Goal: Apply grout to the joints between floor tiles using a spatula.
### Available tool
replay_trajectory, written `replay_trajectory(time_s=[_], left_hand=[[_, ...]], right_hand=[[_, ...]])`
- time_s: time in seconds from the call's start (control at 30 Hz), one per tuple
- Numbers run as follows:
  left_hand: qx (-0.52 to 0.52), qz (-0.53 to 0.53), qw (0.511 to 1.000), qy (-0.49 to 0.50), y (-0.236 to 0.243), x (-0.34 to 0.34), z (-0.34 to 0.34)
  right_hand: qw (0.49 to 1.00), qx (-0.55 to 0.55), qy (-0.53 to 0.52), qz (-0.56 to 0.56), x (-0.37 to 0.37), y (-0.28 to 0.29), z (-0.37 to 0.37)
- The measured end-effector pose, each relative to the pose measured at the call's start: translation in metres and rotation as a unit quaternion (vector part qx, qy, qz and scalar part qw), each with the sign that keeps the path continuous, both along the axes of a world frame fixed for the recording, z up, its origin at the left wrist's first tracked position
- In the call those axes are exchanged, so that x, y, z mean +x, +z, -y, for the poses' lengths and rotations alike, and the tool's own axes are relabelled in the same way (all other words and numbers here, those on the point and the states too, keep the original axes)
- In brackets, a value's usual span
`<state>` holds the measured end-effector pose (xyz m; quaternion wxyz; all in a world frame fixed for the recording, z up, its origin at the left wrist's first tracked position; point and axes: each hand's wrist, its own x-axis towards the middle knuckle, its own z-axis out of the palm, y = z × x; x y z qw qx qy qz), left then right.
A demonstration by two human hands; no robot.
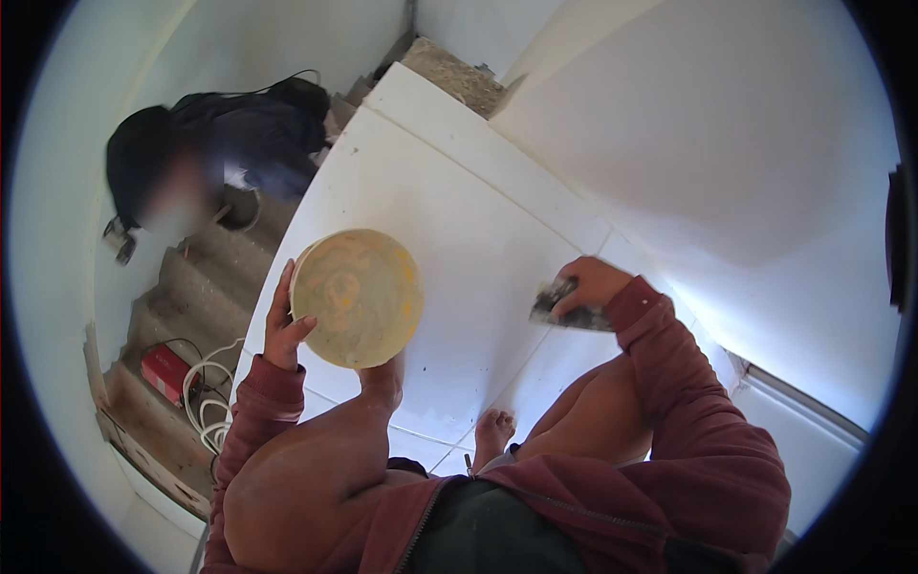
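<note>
My left hand (284,327) grips the left side of a round, pale yellow plastic tub (356,298), its thumb toward me and its fingers around the outer wall. Yellow and grey smears mark the tub's round face. To the right, my right hand (595,286) is closed on a flat, dark, stained hand tool (564,308), low over the white tiles or touching them. Its exact kind cannot be made out, as my fingers cover part of it.
I sit on white tiles (469,249) with joints between them. On the left, concrete stairs (206,287) drop away past the tile edge; a person in dark clothes (249,129) bends there. A red box (170,373) and white cable (196,407) lie lower down. A white wall (708,124) rises right.
</note>
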<state>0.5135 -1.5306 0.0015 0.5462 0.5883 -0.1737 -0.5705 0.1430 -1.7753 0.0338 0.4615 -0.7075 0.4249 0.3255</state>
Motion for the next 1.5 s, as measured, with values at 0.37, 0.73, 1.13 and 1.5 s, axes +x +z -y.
replay_trajectory(time_s=[0.37,0.73,1.13,1.5], left_hand=[[0.115,0.050,0.992,-0.024,0.014,-0.007,0.032],[0.149,0.082,0.984,0.044,0.130,-0.052,0.013],[0.188,-0.071,0.929,0.312,0.354,-0.206,-0.122],[0.109,-0.134,0.943,0.286,0.454,-0.292,-0.196]], right_hand=[[0.995,0.082,0.043,-0.037,0.045,0.082,-0.083],[0.952,-0.218,-0.113,-0.180,-0.067,0.235,-0.143],[0.948,-0.185,-0.168,-0.197,-0.195,0.360,-0.174],[0.947,-0.204,-0.245,-0.035,-0.248,0.387,-0.195]])
